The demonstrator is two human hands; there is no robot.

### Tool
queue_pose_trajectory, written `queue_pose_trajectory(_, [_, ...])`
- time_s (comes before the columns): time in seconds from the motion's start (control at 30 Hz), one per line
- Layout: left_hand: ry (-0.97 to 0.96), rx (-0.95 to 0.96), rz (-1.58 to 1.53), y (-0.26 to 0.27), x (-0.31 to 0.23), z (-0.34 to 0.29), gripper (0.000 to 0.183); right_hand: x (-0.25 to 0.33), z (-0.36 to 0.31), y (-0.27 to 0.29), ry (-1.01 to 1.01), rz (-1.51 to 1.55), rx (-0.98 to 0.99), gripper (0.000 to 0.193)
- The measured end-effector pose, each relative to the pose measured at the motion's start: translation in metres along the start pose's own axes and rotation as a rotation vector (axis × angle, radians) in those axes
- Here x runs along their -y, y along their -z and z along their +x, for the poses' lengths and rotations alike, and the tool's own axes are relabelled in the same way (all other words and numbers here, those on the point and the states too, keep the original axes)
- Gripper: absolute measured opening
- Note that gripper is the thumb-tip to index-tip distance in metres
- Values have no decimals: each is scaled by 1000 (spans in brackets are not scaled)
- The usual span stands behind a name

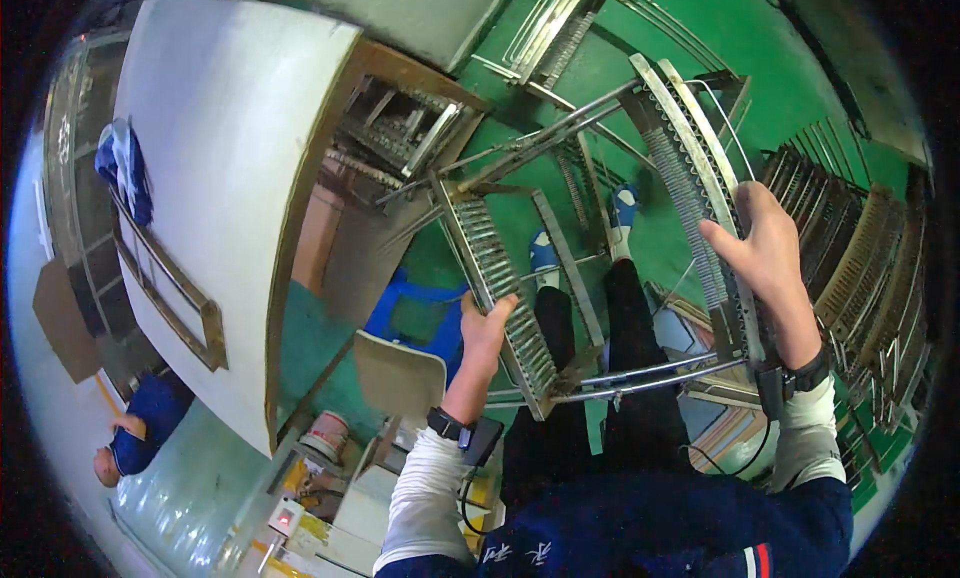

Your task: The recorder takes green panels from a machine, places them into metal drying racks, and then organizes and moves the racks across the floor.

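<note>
I hold a metal frame with both hands, above my legs and over the green floor; it does not rest on any table. My left hand is closed around the left comb-like bar, with the fingers curled over its lower part. My right hand grips the right comb-like bar, with the thumb on the inner side and the fingers wrapped behind it.

The frame has two long toothed bars, grey and a little worn, joined near me by thin round cross rods just above my wrists. The long axis of each bar runs away from me, from my wrists up toward the far side of the floor, and both lean a little to the left at their far ends. The right bar reaches further than the left one. At the far end more rods cross between them.

Between the bars I see my dark trousers and my blue and white shoes on the floor. At my right stands a stack of similar toothed frames, near my right hand; I think they lean together, but the view bends there. Far left, a white wall and another person in blue.
</note>
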State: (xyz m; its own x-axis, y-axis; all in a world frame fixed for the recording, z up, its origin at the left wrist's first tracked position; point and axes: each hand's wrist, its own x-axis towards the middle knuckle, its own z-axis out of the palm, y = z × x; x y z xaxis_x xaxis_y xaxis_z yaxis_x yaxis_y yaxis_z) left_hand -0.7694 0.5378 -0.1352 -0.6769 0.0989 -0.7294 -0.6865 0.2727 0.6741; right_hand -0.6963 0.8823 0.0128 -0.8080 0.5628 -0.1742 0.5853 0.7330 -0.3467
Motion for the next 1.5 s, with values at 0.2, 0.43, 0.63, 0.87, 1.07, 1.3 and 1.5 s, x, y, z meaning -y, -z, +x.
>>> queue_pose_trajectory(0.2, [-54, -127, 52, 48, 16, 31, 87, 19, 12, -70, 83, 58, -39, 58])
queue_pose_trajectory(0.43, [-96, -228, 173, 57, 31, 77, 98, 15, 24, -179, -14, 167, 75, 60])
queue_pose_trajectory(0.63, [-58, -288, 413, 61, 74, 129, 107, -18, 44, -257, -84, 223, 132, 59])
queue_pose_trajectory(0.87, [-169, -321, 459, 55, 77, 171, 104, -27, 58, -281, -166, 292, 169, 59])
queue_pose_trajectory(1.07, [-170, -296, 415, 74, 86, 188, 101, -12, 54, -285, -164, 337, 176, 62])
queue_pose_trajectory(1.3, [-193, -190, 388, 64, 107, 201, 108, -62, 55, -345, -176, 377, 177, 66])
queue_pose_trajectory(1.5, [-226, -153, 535, 64, 140, 237, 116, -79, 68, -380, -159, 499, 326, 64])
